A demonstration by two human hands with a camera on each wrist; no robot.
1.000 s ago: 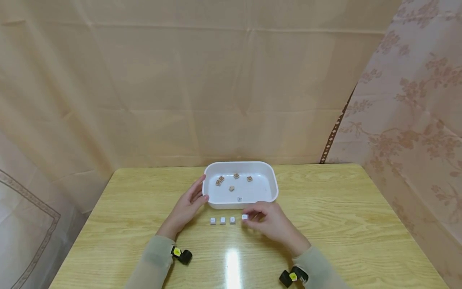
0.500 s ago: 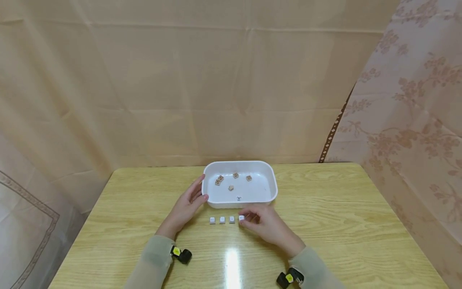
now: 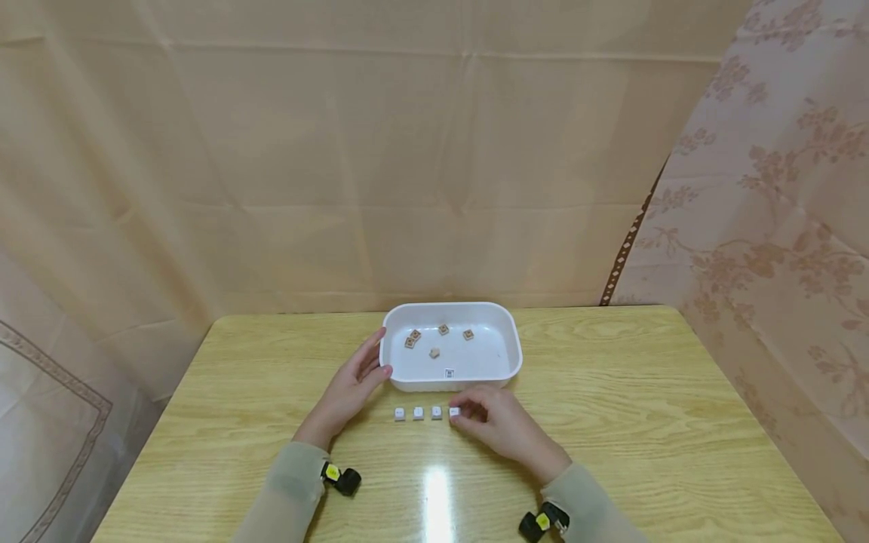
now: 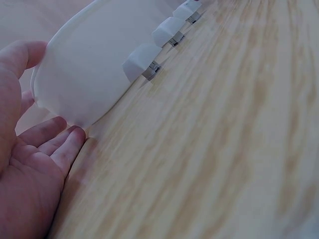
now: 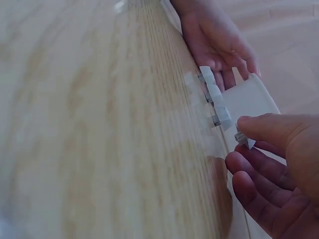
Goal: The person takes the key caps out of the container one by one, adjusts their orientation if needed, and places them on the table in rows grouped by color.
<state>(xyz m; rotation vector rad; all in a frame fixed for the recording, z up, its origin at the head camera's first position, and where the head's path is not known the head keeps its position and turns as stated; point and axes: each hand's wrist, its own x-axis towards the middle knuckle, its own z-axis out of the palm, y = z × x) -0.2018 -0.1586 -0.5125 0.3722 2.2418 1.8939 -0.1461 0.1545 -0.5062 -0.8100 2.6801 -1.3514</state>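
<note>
White keycaps (image 3: 417, 413): four, right hand (image 3: 501, 424) pinching one; left hand (image 3: 348, 391) spread against tray (image 3: 489, 366), five brown pieces (image 3: 443, 329) inside.

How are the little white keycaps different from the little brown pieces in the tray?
The white keycaps line up in a row outside the tray; the brown pieces lie scattered inside it. The right hand pinches the rightmost keycap; neither hand touches the brown pieces. The keycaps are white, the pieces brownish. Both kinds are small and look roughly square from above.
</note>
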